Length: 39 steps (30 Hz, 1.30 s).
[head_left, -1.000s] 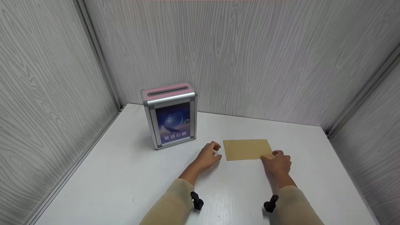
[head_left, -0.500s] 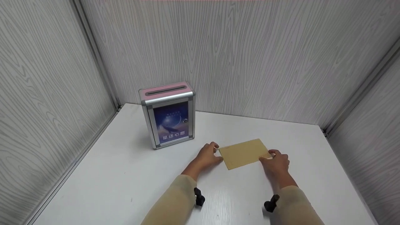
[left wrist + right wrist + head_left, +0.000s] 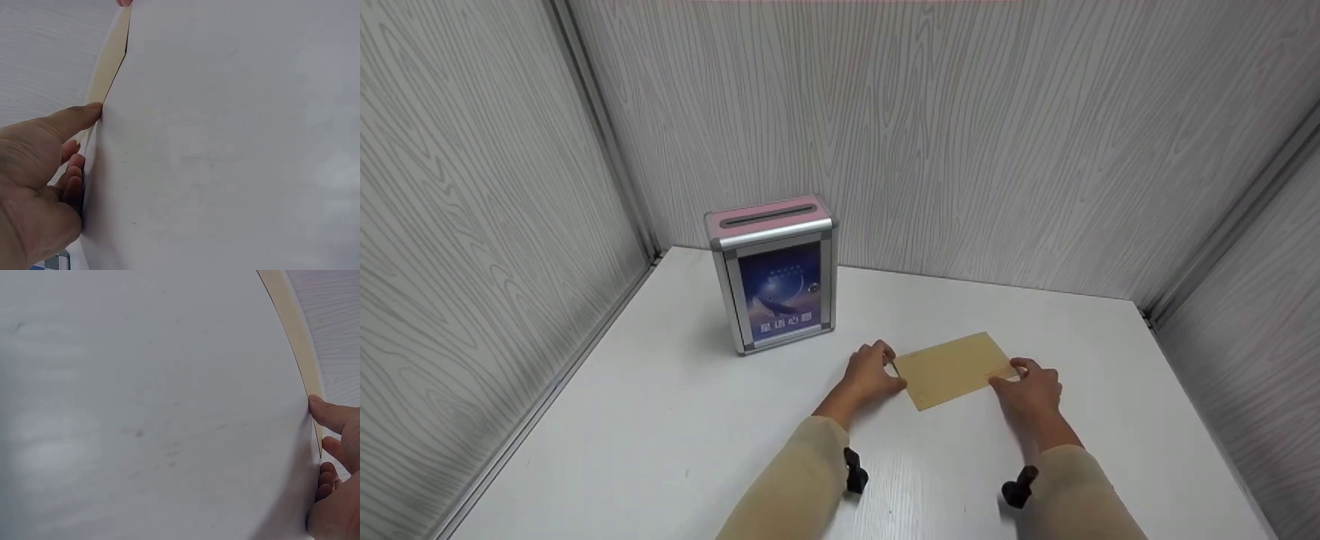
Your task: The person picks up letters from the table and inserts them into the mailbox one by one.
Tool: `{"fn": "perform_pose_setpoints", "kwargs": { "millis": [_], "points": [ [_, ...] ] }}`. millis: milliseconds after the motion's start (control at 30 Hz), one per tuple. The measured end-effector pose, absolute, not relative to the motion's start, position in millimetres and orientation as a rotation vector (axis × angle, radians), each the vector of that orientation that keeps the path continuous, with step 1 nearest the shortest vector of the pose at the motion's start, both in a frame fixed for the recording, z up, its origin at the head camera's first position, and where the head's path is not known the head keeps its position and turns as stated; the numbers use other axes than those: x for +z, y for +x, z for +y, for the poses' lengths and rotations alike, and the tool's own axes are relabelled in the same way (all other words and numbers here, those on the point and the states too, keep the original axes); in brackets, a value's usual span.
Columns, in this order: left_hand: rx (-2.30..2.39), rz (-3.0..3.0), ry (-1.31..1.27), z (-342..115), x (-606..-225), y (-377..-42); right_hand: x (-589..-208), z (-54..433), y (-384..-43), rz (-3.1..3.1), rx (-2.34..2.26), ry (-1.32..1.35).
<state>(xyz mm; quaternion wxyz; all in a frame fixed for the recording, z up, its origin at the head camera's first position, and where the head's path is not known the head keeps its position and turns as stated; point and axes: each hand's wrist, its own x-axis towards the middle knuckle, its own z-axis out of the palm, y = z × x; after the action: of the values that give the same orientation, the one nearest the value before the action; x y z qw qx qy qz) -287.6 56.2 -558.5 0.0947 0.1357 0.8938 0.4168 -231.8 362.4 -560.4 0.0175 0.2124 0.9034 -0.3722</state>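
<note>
White, the surface (image 3: 660,420) carries a pink-topped, silver-framed box (image 3: 784,292), upright and toward the left. Right of it and closer to the person, the tan envelope (image 3: 956,371) spans the gap between both hands, its long axis running sideways with the right end angled farther off. The left hand (image 3: 870,375), nearer the box, pinches the left edge; the right hand (image 3: 1033,390) pinches the near right corner, fingers curled, barely parted.

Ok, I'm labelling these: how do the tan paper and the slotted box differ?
The tan paper is thin; the slotted box deep. The paper lies nearly flat; the box stands upright. The left hand and right hand hold the paper, not the box. Both look rectangular.
</note>
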Motion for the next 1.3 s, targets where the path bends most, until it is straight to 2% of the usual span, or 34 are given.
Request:
{"fn": "perform_pose_setpoints", "kwargs": {
  "millis": [300,833,1300],
  "points": [
    [1.335,2.591,0.394,53,-561,-280,-559,360,-229,2.803,-1.187,0.688],
    [1.505,2.459,0.457,50,-564,-286,-564,368,-230,2.799,-1.251,0.639],
    [1.440,2.482,0.403,50,-560,-287,-565,372,-227,2.799,-1.400,0.628]
  ]
}}
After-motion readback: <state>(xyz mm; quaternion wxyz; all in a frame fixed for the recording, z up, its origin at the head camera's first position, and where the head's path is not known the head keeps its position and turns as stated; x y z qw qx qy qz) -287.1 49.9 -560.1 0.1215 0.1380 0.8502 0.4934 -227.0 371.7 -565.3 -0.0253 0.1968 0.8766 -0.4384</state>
